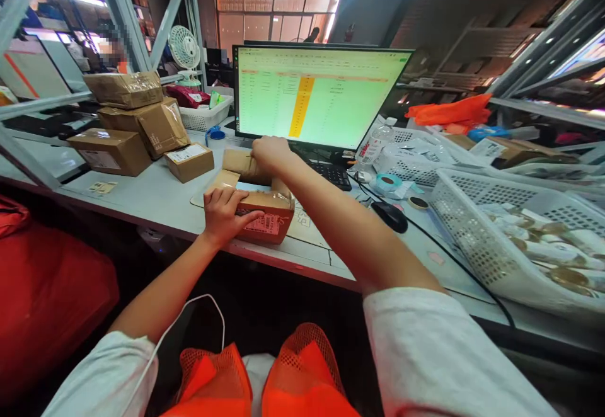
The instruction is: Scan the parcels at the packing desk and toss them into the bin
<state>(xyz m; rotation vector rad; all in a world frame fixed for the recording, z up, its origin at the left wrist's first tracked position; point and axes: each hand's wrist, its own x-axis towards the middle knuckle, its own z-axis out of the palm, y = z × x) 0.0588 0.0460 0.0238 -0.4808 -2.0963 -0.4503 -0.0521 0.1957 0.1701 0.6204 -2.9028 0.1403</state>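
Observation:
A brown cardboard box (278, 206) with a pink-red label stands near the front edge of the desk, its top flaps raised. My left hand (225, 214) grips its near side at the left, fingers over the upper edge and thumb along the front face. At the far side, my right hand (273, 154) is closed at a raised flap, its fingertips mostly hidden behind the wrist and cardboard. Something pale shows inside the opening; I cannot make out what it is.
Taped cartons (113, 152) are piled at left. Behind the box are a monitor (274, 102) and a keyboard (333, 174). Rightward lie a black mouse (390, 215), tape rolls (387, 182) and a white basket (466, 247) of wrapped items. A black cable (456, 259) crosses the desk.

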